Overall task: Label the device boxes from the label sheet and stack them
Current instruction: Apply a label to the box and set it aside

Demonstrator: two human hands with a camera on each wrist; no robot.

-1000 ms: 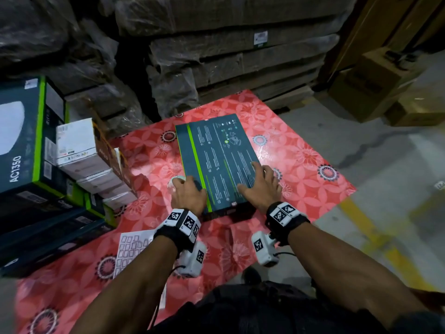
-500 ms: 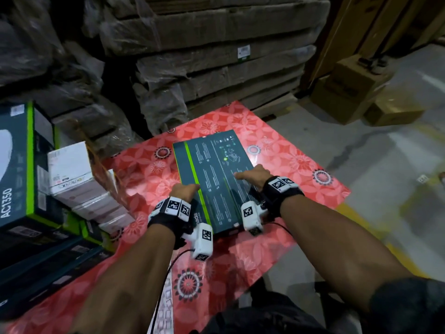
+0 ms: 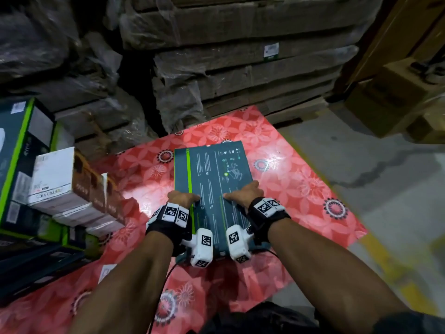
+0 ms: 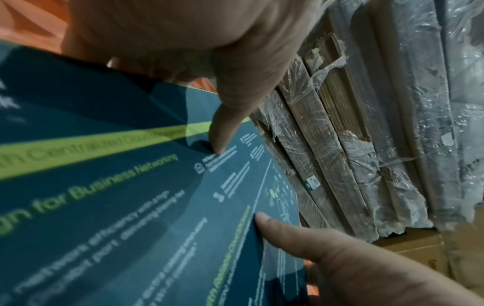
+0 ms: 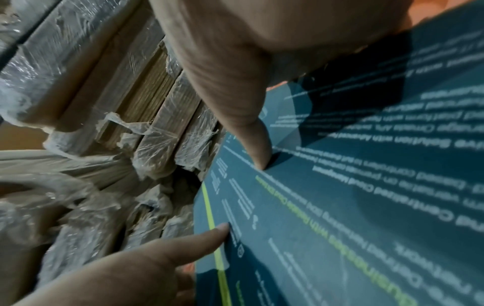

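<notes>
Compared with a second ago, when the right hand (image 3: 243,192) lay flat on the lid, the teal device box (image 3: 212,179) is now gripped at both long sides. The left hand (image 3: 181,197) is curled round the left edge, its thumb (image 4: 222,132) pressed on the printed top beside the green stripe; the right hand is curled round the right edge, its thumb (image 5: 258,145) likewise laid on top. The fingers beneath are hidden by the box. Whether the box is lifted clear of the red floral mat (image 3: 301,189) cannot be told; it is seen over the mat's middle, its long axis running away from the person.

At the mat's near left edge a scrap of the label sheet (image 3: 104,273) is partly hidden by the left forearm. Further left, white cartons (image 3: 51,177) are leaned against a stack of dark green-edged boxes (image 3: 16,153). Beyond the mat's far edge, plastic-wrapped flat cardboard (image 3: 252,68) is piled; brown cartons (image 3: 390,100) are set on the concrete floor (image 3: 385,189) to the far right.

The box's printed text is legible only in the wrist views, where each opposite thumb is also shown.
</notes>
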